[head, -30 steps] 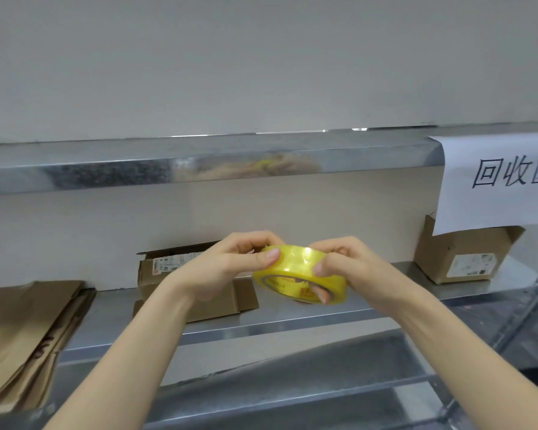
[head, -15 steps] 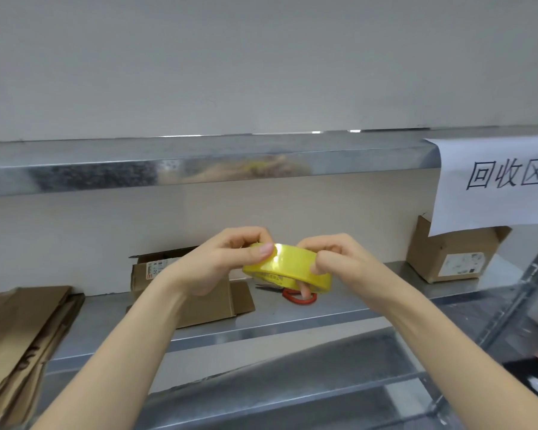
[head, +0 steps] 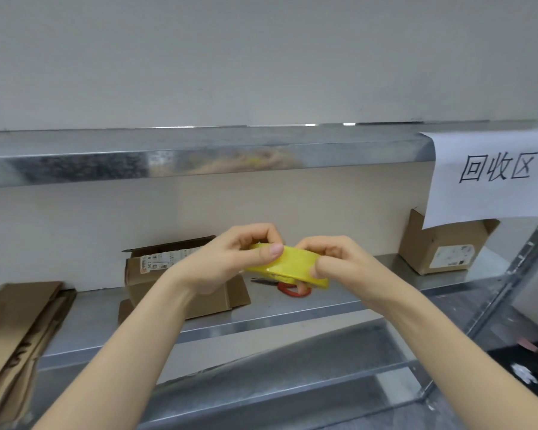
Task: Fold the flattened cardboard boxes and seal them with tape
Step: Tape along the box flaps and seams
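Metal shelving [head: 292,308] against a pale wall fills the view, with a paper sign [head: 491,178] hanging from the upper shelf at right. Both of a person's bare hands hold a yellow tape roll [head: 288,268] in the air just in front of the middle shelf. The left hand [head: 230,262] has a closed grip on the roll's left side, thumb pressed flat on the outer band. The right hand [head: 333,262] has a closed grip on the right side, fingertips curled against the band, probably feeling for the loose end of the tape. The roll lies almost flat, tilted down to the right, its long side running left to right. On the shelf behind sit an open cardboard box [head: 180,274], red-handled scissors [head: 289,288] and a second box [head: 441,246] at right. Flattened cardboard [head: 16,330] is stacked at far left, not yet folded
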A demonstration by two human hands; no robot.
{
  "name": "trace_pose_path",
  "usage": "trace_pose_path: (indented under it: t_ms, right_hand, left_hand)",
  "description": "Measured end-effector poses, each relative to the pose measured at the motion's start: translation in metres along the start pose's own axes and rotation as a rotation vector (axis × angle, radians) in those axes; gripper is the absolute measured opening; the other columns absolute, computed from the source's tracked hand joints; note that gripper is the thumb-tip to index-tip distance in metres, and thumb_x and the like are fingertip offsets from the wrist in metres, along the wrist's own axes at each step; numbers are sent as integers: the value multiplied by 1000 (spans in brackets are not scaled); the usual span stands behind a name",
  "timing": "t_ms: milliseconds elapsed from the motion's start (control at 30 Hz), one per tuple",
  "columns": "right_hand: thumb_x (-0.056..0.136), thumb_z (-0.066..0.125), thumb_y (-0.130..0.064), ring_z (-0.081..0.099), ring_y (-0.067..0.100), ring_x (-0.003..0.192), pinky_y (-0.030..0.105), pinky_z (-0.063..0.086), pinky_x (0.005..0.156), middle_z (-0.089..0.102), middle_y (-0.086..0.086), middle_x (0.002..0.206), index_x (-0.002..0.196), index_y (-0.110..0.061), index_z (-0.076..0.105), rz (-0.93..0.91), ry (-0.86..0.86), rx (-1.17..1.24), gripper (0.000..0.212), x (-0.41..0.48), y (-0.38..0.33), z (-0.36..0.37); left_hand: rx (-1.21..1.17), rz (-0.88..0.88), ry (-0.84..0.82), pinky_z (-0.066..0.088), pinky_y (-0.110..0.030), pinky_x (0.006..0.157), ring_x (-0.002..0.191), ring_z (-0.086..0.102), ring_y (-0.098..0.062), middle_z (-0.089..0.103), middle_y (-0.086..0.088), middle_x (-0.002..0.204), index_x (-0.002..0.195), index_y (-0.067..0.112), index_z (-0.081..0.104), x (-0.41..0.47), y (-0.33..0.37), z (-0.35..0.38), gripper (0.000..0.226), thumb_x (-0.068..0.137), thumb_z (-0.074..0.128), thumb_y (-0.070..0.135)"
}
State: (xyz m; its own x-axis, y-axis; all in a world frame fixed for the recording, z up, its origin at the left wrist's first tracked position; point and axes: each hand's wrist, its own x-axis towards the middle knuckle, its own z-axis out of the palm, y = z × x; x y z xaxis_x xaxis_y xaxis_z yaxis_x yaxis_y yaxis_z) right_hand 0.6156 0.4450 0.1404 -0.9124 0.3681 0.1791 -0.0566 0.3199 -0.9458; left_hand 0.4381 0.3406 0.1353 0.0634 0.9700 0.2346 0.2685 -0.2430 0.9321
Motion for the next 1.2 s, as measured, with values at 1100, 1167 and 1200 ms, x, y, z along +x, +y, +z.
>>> trace_pose_path:
  t_ms: [1100, 1167, 1200]
  right_hand:
    - [70, 49, -23, 46, 21, 53, 38, 31, 60, 53, 11, 49, 67, 8, 52, 95, 90, -67, 31, 7, -12, 17]
    - [65, 48, -25, 46, 22, 55, 41, 31, 62, 54, 11, 49, 73, 15, 50, 106, 88, -70, 41, 8, -12, 19]
    - [61, 50, -28, 45, 23, 56, 41, 30, 62, 54, 11, 49, 74, 16, 50, 107, 91, -75, 46, 8, -12, 20]
  left_hand:
    - [-141, 3, -10, 34, -24, 62, 70, 44, -15, 48, -4, 78, 78, 11, 53, -3, -8, -4, 45, 80, 68, 53]
    - [-138, -4, -6, 33, -24, 62, 69, 43, -14, 47, -2, 76, 76, 14, 53, -6, -9, -6, 43, 79, 69, 55]
    - [-130, -4, -7, 34, -23, 62, 68, 44, -13, 48, -1, 76, 75, 16, 53, -7, -9, -7, 43, 78, 69, 56]
